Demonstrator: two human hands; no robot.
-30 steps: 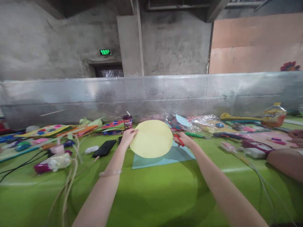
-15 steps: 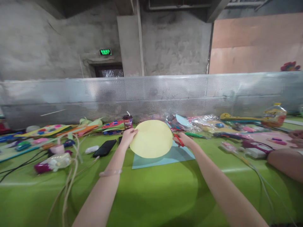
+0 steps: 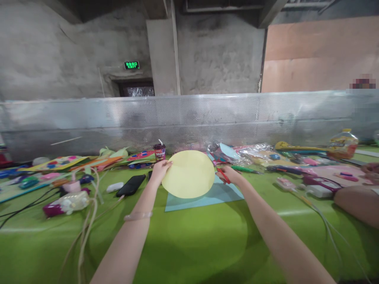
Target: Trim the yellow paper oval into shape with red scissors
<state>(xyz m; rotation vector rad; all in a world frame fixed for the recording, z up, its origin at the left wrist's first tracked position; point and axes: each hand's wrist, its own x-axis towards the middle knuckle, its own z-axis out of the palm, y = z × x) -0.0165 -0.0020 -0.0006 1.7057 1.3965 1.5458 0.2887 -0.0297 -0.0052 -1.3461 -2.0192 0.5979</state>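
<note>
Left hand (image 3: 160,171) pinching yellow paper oval (image 3: 188,174), right hand (image 3: 233,174) gripping red scissors (image 3: 226,176), lit sign (image 3: 131,65) reading EXIT

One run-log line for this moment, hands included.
left hand: grips yellow paper disc | right hand: holds red-handled scissors beside disc | blue sheet: on green table, partly hidden

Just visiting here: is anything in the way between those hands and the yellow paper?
Nothing visible on the left: the left hand grips the yellow paper at its left edge. Only the red scissors, held in the right hand, come between that hand and the paper's right edge. The blue sheet lies underneath.
</note>
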